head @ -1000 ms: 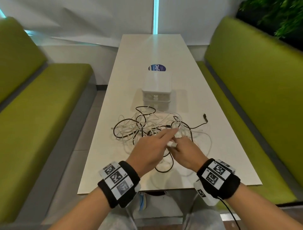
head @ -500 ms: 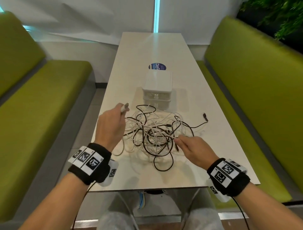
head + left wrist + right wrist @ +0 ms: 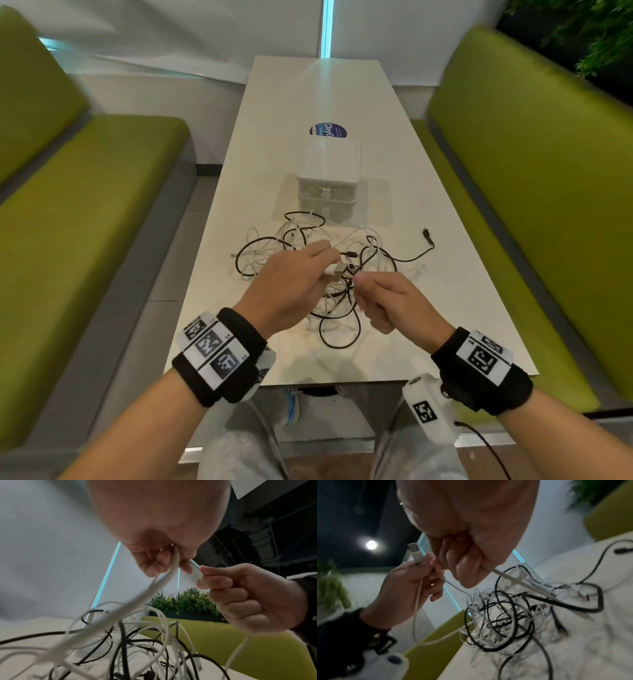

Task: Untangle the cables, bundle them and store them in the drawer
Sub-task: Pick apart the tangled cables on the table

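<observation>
Pinching a white cable near its USB plug, my left hand holds it raised above the tangle of cables. My right hand has its fingers curled around the same white cable a little further along, so both hands almost touch each other over the pile. From the right hand the cable runs down into the tangle; from the left hand a loose loop hangs below the plug. The tangle, black and white cords mixed together, lies in the middle of the tabletop, toward its near end. One black cable end stretches out from the pile toward the right edge of the tabletop. Just behind the tangle, a white drawer box stands on the tabletop, its drawers closed. Beyond the box there is a round blue sticker. Green benches run along both long sides of the tabletop.
</observation>
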Demonstrator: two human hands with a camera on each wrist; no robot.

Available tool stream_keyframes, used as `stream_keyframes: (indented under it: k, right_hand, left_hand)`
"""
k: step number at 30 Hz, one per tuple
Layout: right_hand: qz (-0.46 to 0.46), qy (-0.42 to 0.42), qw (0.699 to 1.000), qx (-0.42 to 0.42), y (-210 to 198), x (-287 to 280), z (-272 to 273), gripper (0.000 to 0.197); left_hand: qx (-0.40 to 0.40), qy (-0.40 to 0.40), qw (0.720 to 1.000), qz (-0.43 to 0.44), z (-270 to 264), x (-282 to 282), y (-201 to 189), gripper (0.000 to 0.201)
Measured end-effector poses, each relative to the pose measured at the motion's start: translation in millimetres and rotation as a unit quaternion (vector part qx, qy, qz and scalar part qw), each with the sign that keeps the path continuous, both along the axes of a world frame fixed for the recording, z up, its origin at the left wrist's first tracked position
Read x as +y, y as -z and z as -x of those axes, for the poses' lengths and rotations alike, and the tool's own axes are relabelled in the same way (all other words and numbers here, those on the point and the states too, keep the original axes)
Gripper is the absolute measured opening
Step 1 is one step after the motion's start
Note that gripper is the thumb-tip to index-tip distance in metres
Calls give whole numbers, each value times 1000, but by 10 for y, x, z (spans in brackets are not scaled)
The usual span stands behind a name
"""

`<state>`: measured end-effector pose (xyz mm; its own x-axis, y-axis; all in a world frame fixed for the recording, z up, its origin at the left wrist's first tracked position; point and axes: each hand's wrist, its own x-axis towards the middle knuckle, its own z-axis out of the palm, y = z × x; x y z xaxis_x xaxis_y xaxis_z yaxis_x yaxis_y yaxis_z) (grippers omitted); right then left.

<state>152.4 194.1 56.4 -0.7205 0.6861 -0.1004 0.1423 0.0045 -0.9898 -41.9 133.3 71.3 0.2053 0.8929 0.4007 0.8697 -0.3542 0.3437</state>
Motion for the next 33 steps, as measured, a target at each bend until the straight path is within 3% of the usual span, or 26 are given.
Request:
stream_keyframes:
  k: [3, 8, 12, 15, 18, 20, 23, 27, 30, 33]
  right_hand:
    - [108, -35, 993, 37, -13, -72, 14, 40]
    - [103, -53, 991, 67, -65, -63, 7, 31]
    - [9, -38, 998, 42, -92, -60, 13, 34]
    - [-94, -19, 995, -10, -43, -39, 5, 42]
    - [-105, 2, 994, -41, 57, -7, -9, 41]
    - [-76, -20, 996, -49, 96, -9, -13, 40]
    - [-82, -124, 985, -92, 86, -69, -6, 36]
    - [-42, -252, 955, -151, 116, -161, -20, 24]
    - [-118, -328, 896, -275, 249, -133, -71, 19]
    - [-230, -309, 844, -374, 362, -53, -117, 25]
  left_hand:
    - [-34, 4, 999, -25, 9, -53, -27, 18]
    - [-111, -79, 985, -107, -16, -129, -36, 26]
    - [-223, -135, 952, -163, -52, -121, -94, 32]
    - [-329, -152, 910, -202, -43, -105, -215, 36]
    - [-376, -159, 885, -223, 0, -84, -305, 30]
    - [-341, -156, 904, -204, -10, -91, -313, 34]
    - [-334, -141, 920, -149, -39, -127, -293, 40]
    - [-328, -26, 944, -27, -13, -218, -230, 35]
    - [-352, 39, 931, 92, -63, -309, -227, 32]
    - [-401, 40, 909, 108, -98, -364, -251, 36]
